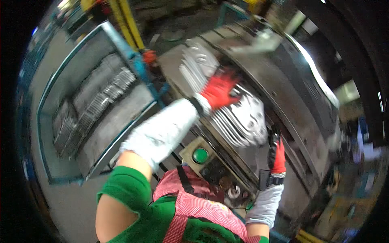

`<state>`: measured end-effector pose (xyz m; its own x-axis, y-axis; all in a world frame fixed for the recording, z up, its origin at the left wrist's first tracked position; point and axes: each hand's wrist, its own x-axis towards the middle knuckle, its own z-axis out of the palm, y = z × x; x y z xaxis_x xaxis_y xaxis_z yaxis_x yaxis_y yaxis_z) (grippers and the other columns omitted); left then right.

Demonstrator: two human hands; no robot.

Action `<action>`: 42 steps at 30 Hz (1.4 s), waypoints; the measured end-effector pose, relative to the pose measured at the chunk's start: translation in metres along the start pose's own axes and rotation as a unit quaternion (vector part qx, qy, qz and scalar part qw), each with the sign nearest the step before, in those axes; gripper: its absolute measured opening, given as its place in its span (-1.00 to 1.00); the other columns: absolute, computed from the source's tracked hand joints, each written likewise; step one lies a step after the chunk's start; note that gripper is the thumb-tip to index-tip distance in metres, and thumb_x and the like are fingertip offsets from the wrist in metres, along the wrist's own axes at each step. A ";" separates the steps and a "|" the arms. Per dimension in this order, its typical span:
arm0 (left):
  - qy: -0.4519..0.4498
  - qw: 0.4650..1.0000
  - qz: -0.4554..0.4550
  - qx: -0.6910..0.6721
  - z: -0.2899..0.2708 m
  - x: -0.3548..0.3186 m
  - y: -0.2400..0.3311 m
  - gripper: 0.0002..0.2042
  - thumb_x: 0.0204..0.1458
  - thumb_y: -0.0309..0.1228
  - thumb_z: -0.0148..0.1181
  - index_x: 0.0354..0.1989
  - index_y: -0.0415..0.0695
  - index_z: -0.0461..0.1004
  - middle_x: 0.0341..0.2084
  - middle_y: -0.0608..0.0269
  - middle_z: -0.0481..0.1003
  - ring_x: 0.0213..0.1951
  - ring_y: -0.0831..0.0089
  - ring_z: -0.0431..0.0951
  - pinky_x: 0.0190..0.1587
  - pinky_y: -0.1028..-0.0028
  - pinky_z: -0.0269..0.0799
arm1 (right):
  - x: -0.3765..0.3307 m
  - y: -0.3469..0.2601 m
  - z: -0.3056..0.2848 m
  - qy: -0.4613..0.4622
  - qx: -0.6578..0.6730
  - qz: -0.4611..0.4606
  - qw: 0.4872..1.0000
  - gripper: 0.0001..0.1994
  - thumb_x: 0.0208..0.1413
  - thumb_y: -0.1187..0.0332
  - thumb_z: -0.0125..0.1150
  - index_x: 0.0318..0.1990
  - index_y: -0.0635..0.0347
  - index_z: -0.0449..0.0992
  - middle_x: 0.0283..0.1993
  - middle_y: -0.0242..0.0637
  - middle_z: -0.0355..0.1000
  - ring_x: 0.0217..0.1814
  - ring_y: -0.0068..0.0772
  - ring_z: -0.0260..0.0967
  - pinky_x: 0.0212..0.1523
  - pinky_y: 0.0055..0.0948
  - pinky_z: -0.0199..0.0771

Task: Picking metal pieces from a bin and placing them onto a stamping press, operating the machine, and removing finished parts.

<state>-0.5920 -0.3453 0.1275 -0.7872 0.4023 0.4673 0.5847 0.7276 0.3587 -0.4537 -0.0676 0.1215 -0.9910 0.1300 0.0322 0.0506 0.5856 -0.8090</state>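
Left hand: you're reaching over the metal plates; blur is hiding any grasp.
Right hand: you're holding it beside them, grip unclear.
Plates: overlapping on the surface between your hands, probably because matching shapes are nesting.

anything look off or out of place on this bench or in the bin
Nothing clearly stands out: the silvery metal plates by the left hand sit stacked, and more metal parts are piled inside the blue-framed bin. Blur would hide small dents or scratches.
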 end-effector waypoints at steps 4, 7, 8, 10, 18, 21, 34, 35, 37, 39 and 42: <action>0.166 0.969 -0.114 -0.146 0.036 -0.016 0.039 -0.26 -0.30 -0.09 0.23 0.15 -0.04 0.20 0.19 -0.02 0.10 0.24 0.00 0.03 0.25 0.03 -0.14 | 0.067 0.031 0.046 -0.145 0.090 0.075 0.983 -0.47 0.14 0.25 -0.07 0.25 0.21 0.07 0.27 -0.11 0.06 0.25 -0.19 0.05 0.23 -0.30 0.01; 0.191 0.939 -0.277 -0.070 0.014 -0.031 0.067 -0.04 -0.27 0.04 0.23 0.31 -0.04 -0.14 0.27 -0.18 -0.19 0.31 -0.09 -0.28 0.28 -0.02 -0.40 | 0.089 0.058 0.067 -0.208 0.119 0.112 0.964 -0.48 0.16 0.23 -0.10 0.26 0.19 0.07 0.26 -0.13 0.08 0.22 -0.21 0.10 0.20 -0.31 0.06; 0.215 0.917 -0.319 -0.106 0.029 -0.033 0.074 0.01 -0.27 0.08 0.23 0.32 -0.06 -0.20 0.27 -0.20 -0.26 0.31 -0.11 -0.33 0.27 -0.02 -0.42 | 0.082 0.067 0.054 -0.188 0.129 0.120 0.966 -0.48 0.17 0.22 -0.12 0.26 0.18 0.06 0.25 -0.14 0.09 0.20 -0.22 0.11 0.19 -0.31 0.08; 0.166 0.842 -0.491 -0.148 0.034 -0.049 0.076 0.10 -0.28 0.20 0.20 0.32 -0.12 -0.33 0.28 -0.19 -0.38 0.31 -0.09 -0.39 0.27 0.00 -0.45 | 0.083 0.085 0.043 -0.205 0.152 0.129 0.958 -0.49 0.18 0.21 -0.14 0.26 0.17 0.06 0.25 -0.15 0.10 0.18 -0.24 0.15 0.17 -0.32 0.12; -0.010 0.708 -0.626 -0.328 0.049 -0.063 0.119 0.24 -0.38 0.43 0.04 0.31 -0.18 -0.43 0.29 -0.21 -0.37 0.31 -0.11 -0.34 0.29 0.09 -0.37 | 0.067 0.170 -0.033 -0.249 0.337 0.108 0.902 -0.55 0.21 0.15 -0.20 0.22 0.11 0.10 0.15 -0.23 0.17 0.03 -0.32 0.27 0.04 -0.36 0.28; -0.033 0.656 -0.666 -0.353 0.069 -0.099 0.117 0.24 -0.37 0.38 0.12 0.29 -0.28 -0.37 0.25 -0.30 -0.14 0.25 -0.15 -0.05 0.21 0.10 0.00 | 0.059 0.098 0.014 -0.244 0.279 0.159 0.915 -0.64 0.18 0.12 -0.11 0.05 0.08 0.25 -0.06 -0.34 0.28 -0.14 -0.42 0.32 -0.11 -0.43 0.32; 0.136 0.471 -0.334 -0.805 0.062 -0.221 0.091 -0.55 0.15 -0.08 -0.10 0.07 -0.15 0.31 -0.09 0.21 0.45 -0.12 0.39 0.46 0.00 0.38 0.35 | -0.086 -0.012 0.102 -0.137 0.413 0.147 0.888 -0.31 0.05 0.19 0.15 0.25 0.37 0.03 0.27 -0.04 0.06 0.26 -0.22 0.08 0.21 -0.38 0.06; 0.139 0.520 -0.315 -0.782 0.050 -0.228 0.084 -0.57 0.18 -0.12 -0.14 0.13 -0.12 0.24 -0.03 0.25 0.39 -0.07 0.43 0.42 0.03 0.41 0.31 | -0.097 -0.025 0.111 -0.054 0.229 0.088 0.968 -0.27 0.03 0.16 0.17 0.25 0.37 0.01 0.30 -0.01 0.02 0.32 -0.17 -0.01 0.26 -0.37 -0.02; 0.152 0.605 -0.283 -0.728 0.037 -0.244 0.063 -0.56 0.22 -0.20 -0.21 0.25 -0.05 0.09 0.10 0.32 0.29 0.05 0.51 0.34 0.11 0.47 0.24 | -0.119 -0.052 0.113 -0.088 0.271 0.106 0.952 -0.27 0.03 0.14 0.16 0.26 0.34 0.00 0.30 -0.01 0.01 0.35 -0.19 -0.08 0.28 -0.38 -0.10; 0.135 0.585 -0.313 -0.736 0.022 -0.241 0.061 -0.54 0.21 -0.17 -0.18 0.24 -0.05 0.11 0.09 0.31 0.30 0.04 0.51 0.35 0.10 0.47 0.25 | -0.121 -0.032 0.113 -0.158 0.221 0.071 0.960 -0.29 0.06 0.14 0.12 0.27 0.30 -0.01 0.30 -0.04 0.02 0.35 -0.21 -0.06 0.28 -0.39 -0.08; 0.092 0.433 -0.398 -0.803 0.020 -0.247 0.041 -0.49 0.15 -0.05 -0.11 0.18 -0.10 0.20 0.01 0.25 0.39 -0.06 0.47 0.45 0.00 0.46 0.39 | -0.107 0.025 0.133 -0.146 0.178 0.127 0.965 -0.41 0.16 0.20 0.01 0.26 0.28 0.01 0.28 -0.07 0.06 0.31 -0.25 0.02 0.26 -0.40 -0.03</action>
<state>-0.3775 -0.4034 0.0113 -0.9219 0.2205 -0.3185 -0.3604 -0.7899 0.4961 -0.3629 -0.1730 0.0196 -0.9477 -0.0282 -0.3179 0.3017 0.2460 -0.9211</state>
